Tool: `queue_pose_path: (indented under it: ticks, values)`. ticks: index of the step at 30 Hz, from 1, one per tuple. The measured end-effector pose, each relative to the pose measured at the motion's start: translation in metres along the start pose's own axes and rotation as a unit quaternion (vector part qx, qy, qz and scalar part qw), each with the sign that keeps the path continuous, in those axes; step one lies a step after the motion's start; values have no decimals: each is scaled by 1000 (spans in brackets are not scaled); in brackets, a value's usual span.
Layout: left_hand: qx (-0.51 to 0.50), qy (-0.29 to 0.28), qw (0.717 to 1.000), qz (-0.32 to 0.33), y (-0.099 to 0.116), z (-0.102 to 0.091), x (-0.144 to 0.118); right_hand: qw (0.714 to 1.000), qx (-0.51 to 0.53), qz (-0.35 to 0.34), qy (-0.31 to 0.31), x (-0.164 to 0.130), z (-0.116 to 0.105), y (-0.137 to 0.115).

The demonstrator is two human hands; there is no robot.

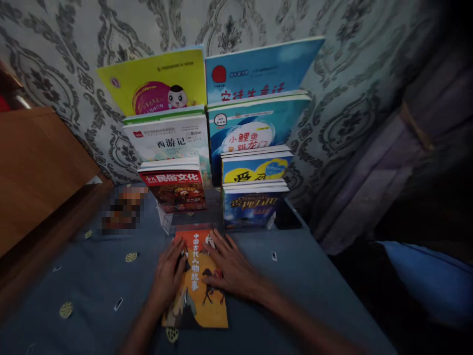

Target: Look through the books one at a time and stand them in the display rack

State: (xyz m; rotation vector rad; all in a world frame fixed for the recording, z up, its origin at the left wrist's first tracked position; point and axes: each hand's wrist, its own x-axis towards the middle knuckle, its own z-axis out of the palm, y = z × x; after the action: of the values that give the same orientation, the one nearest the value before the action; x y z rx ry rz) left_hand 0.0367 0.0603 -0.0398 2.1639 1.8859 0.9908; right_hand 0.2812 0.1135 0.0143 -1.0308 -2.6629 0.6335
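An orange paperback book point(203, 308) with white Chinese characters down its cover lies flat on the cloth-covered table. My left hand point(168, 268) rests over its left edge, fingers stretched out towards the top corner. On the upper right of the cover, my right hand point(232, 266) lies open with the fingers spread and the thumb across the picture. Just beyond the orange book, a red book point(177, 197) stands at the front of the left stack, and a dark blue book point(253, 209) fronts the right stack.
Behind stand a white book point(166, 140), a yellow-green book point(148, 84), a teal book point(258, 123) and a taller blue book point(266, 64) against patterned wallpaper. A black phone-like object point(288, 219) lies right of the stacks. Brown wooden furniture point(44, 167) borders the left; a curtain point(369, 182) hangs right.
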Motion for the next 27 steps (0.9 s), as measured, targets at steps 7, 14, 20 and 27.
queue_pose_path:
  ticks: [7, 14, 20, 27]
  values:
    - [18, -9, 1000, 8, 4, -9, 13, 998, -40, 38, 31, -14, 16, -24]
    - [24, -14, 1000, -8, 6, -8, 12, 993, -88, 50, 59, -59, 47, -55]
    - [38, -7, 999, -21, 6, -7, 13, 988, -121, 78, 62, -65, 52, -68]
    - [39, 3, 998, -51, 3, -1, 13, 984, -145, 88, 59, -64, 57, -62]
